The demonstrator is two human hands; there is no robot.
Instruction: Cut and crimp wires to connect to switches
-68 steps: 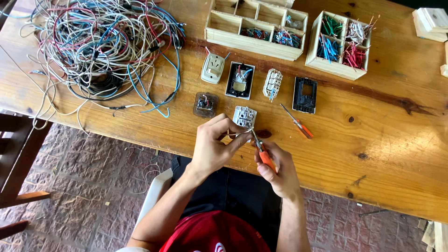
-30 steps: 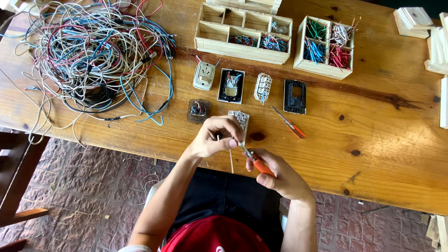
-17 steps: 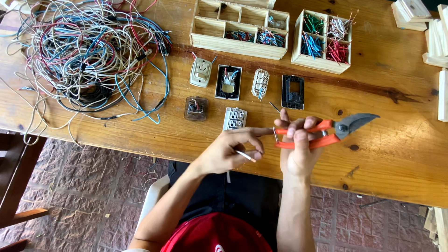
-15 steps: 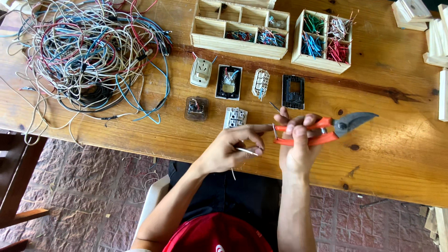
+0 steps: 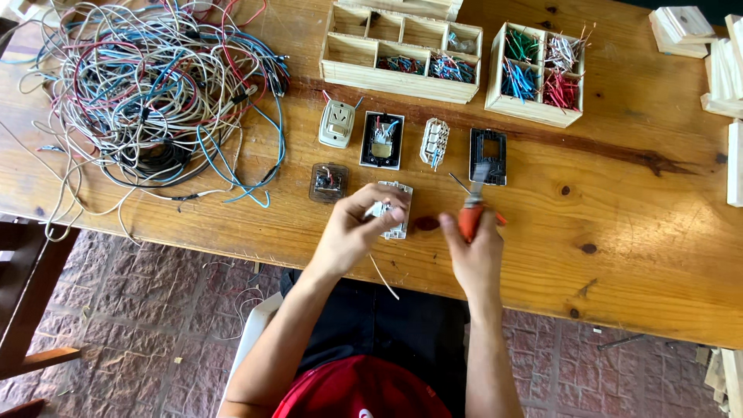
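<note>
Switch (image 5: 393,209): white plastic module, flat on bench (image 5: 635,232) near its front edge; judged light, rigid, best held by its side edges. Left hand (image 5: 352,228): grip closed on switch, a thin wire (image 5: 385,277) trailing below. Right hand (image 5: 474,248): fist clamped on orange-handled cutters (image 5: 472,203), blurred, tip up, just right of switch. Behind: socket (image 5: 337,124), black frame (image 5: 487,145), wire tangle (image 5: 147,93), wooden trays (image 5: 402,54).
</note>
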